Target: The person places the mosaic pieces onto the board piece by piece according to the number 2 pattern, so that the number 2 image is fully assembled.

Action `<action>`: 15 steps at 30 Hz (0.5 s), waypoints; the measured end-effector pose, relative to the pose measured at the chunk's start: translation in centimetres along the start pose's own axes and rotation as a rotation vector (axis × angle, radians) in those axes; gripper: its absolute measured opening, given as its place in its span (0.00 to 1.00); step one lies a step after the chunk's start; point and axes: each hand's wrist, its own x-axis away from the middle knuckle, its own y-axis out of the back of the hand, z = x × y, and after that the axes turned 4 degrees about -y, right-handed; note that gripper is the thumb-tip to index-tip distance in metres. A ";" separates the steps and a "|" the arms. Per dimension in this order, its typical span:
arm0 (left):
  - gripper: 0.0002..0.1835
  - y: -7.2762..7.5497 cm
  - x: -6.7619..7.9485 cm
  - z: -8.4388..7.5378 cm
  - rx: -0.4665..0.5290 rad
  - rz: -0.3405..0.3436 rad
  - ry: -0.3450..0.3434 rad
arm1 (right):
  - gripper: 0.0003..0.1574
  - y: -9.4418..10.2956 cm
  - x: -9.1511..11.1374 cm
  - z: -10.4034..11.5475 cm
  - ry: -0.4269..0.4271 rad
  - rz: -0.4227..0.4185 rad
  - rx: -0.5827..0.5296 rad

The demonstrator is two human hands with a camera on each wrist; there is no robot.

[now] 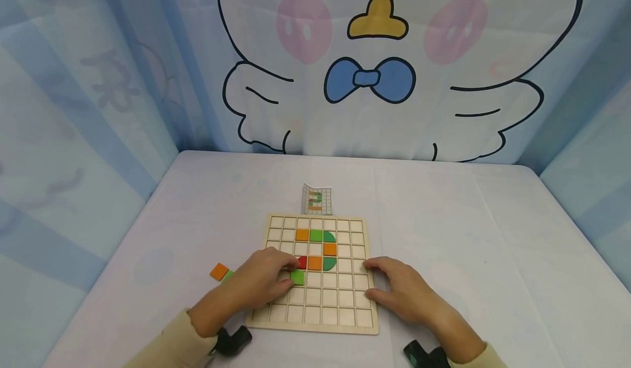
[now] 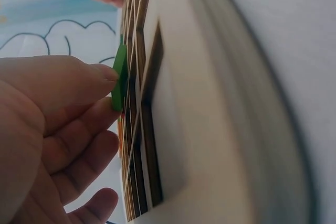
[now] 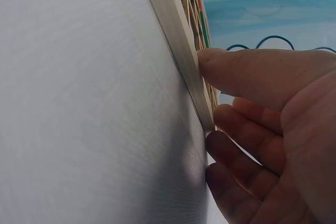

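A light wooden grid board [image 1: 315,328] lies on the white table. My left hand [image 1: 263,280] is over its left part and pinches a green square tile [image 1: 297,277] between thumb and finger. In the left wrist view that green tile [image 2: 119,77] stands tilted against the grid. Just above it, a red tile [image 1: 302,262], partly covered by my fingers, sits in a row with an orange square and a green rounded tile [image 1: 329,264]. Higher up are more orange and green tiles. My right hand [image 1: 406,291] touches the board's right edge with thumb and fingers, seen closely in the right wrist view.
Behind the board a small card [image 1: 317,201] shows a coloured grid pattern. Left of the board lie a loose orange tile [image 1: 219,271] and a green tile [image 1: 227,275], the latter partly hidden by my left arm. A patterned curtain [image 1: 370,121] hangs behind the table.
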 end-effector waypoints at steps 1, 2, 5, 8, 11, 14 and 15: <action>0.14 0.0 0.0 0.0 -0.001 -0.001 -0.003 | 0.29 0.0 0.0 0.0 0.001 0.001 -0.001; 0.14 -0.1 -0.1 0.0 -0.003 -0.002 -0.005 | 0.29 0.0 0.0 0.0 -0.004 0.003 -0.004; 0.14 -0.2 -0.2 0.0 -0.003 -0.002 -0.003 | 0.30 0.0 -0.1 0.0 -0.007 0.008 -0.006; 0.14 -0.3 -0.2 0.0 -0.005 0.000 0.002 | 0.30 0.0 0.0 0.1 -0.010 0.007 -0.004; 0.14 -0.3 -0.2 -0.1 -0.007 0.000 0.002 | 0.30 0.1 0.0 0.0 0.000 0.003 0.004; 0.14 -0.3 -0.2 -0.1 -0.004 -0.007 -0.001 | 0.30 0.2 0.1 0.0 0.011 0.001 0.007; 0.14 -0.3 -0.1 -0.1 -0.004 -0.009 -0.003 | 0.30 0.2 0.1 0.0 0.012 0.001 0.006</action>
